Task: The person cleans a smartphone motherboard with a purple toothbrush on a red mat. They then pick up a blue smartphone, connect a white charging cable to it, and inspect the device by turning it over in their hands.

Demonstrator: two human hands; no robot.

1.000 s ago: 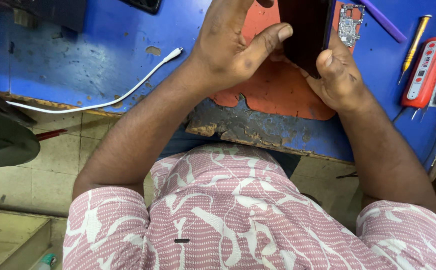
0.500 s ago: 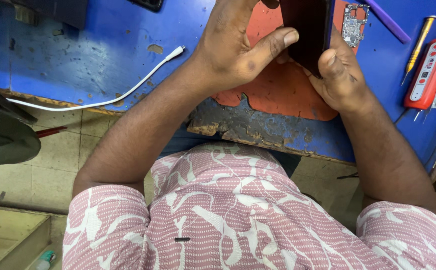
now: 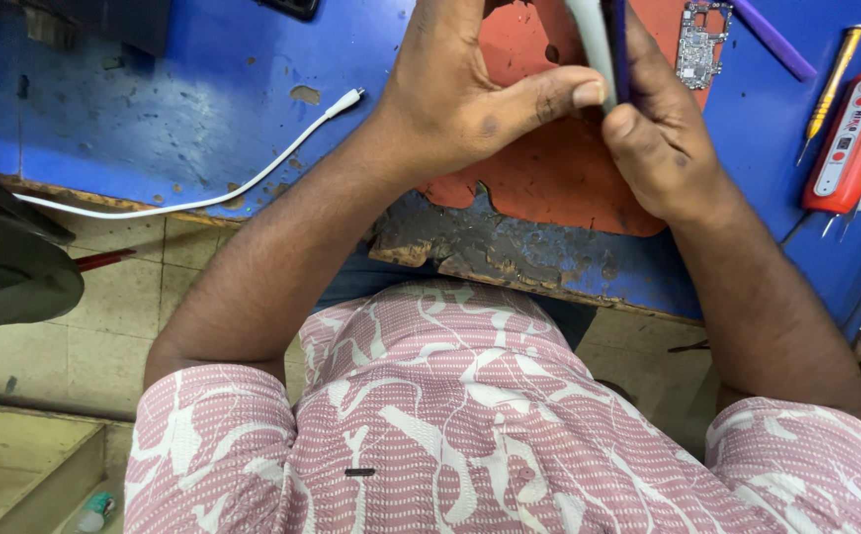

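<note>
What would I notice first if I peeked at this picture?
Two hands: the left hand and right hand pinch a thin phone edge-on over an orange mat on the blue table. A white cable trails left; a red tool lies at the right.

A scuffed blue wooden worktable [image 3: 203, 109] carries an orange-red rubber mat [image 3: 549, 178], a white cable [image 3: 253, 188] and a red-and-white handheld tool [image 3: 851, 143]; the short-sleeved shirt [image 3: 470, 425] is pink with white swirls.

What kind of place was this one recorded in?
Probably a phone or small-electronics repair bench: a bare circuit board lies by an orange work mat, with a yellow-handled screwdriver and a red handheld tool on the worn blue table.
</note>
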